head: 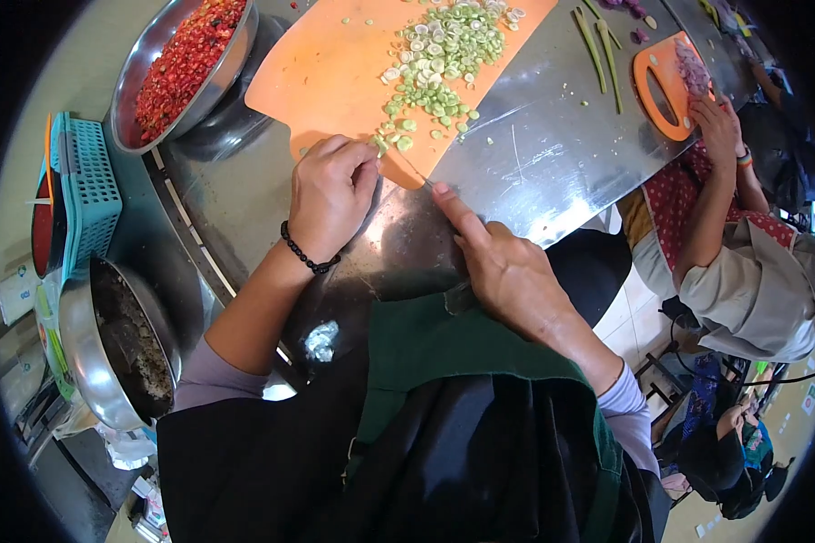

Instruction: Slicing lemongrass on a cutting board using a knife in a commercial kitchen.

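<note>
An orange cutting board (pixel 312 75) lies on the steel table before me. Spread over its far right part are sliced pale green and white stalks (pixel 441 58), which look like lemongrass. My left hand (pixel 336 176), with a black bead bracelet at the wrist, rests at the board's near edge. Its fingertips pinch a short green stalk end (pixel 380 144). A knife (pixel 413 170) is in my right hand (pixel 506 271), the index finger laid along its back. The blade reaches over the board's near corner, close to my left fingertips; the handle is mostly hidden under the palm.
A steel bowl of chopped red chillies (pixel 190 75) stands at the far left. Below it are a turquoise basket (pixel 92 190) and another steel bowl (pixel 78 346). Whole green stalks (pixel 601 58) lie right of the board. Another person's hands (pixel 716 125) work at a smaller orange board (pixel 645 88).
</note>
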Demonstrator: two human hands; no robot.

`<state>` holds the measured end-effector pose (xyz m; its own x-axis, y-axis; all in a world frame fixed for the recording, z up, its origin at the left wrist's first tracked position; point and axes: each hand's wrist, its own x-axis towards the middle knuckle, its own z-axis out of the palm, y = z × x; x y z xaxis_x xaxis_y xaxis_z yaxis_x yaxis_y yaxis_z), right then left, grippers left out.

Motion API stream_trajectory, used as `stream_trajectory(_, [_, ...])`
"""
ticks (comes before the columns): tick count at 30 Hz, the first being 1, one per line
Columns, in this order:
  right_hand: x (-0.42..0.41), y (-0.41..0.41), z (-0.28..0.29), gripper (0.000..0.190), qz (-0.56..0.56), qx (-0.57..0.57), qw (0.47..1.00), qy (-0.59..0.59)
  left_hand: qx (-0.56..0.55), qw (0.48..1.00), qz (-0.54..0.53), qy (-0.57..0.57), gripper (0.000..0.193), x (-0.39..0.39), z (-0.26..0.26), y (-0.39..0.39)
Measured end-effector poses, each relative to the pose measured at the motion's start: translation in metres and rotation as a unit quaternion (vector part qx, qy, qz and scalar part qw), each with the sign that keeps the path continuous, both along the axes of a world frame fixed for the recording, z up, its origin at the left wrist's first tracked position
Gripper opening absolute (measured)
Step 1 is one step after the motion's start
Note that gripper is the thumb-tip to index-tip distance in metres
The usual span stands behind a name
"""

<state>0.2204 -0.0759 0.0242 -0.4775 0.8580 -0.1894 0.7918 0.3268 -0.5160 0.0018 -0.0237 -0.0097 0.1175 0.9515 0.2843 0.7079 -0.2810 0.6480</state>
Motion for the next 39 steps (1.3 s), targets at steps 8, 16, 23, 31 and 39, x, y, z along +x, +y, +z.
stream_trajectory(8, [-0.011, 0.018, -0.003, 0.069, 0.042, -0.016, 0.999, -0.018, -0.026, 1.0, -0.017, 0.004, 0.004, -0.002, 0.004, 0.004])
stream_trajectory(16, [0.004, 0.003, -0.007, 0.062, 0.013, -0.041, 0.999, 0.004, -0.008, 1.0, 0.003, -0.003, 0.004, -0.003, -0.002, 0.003])
stream_trajectory(23, [-0.006, 0.007, 0.003, 0.067, 0.039, -0.008, 0.999, -0.015, -0.03, 1.0, 0.003, -0.002, 0.003, -0.001, 0.001, 0.003])
stream_trajectory(31, [-0.019, 0.021, 0.0, 0.058, 0.016, -0.076, 0.995, -0.058, -0.028, 1.0, -0.003, -0.01, 0.004, 0.001, 0.0, 0.003])
stream_trajectory(39, [0.004, -0.004, -0.001, 0.065, -0.007, -0.057, 0.998, 0.032, -0.023, 1.0, 0.001, -0.017, 0.006, -0.003, 0.001, 0.002])
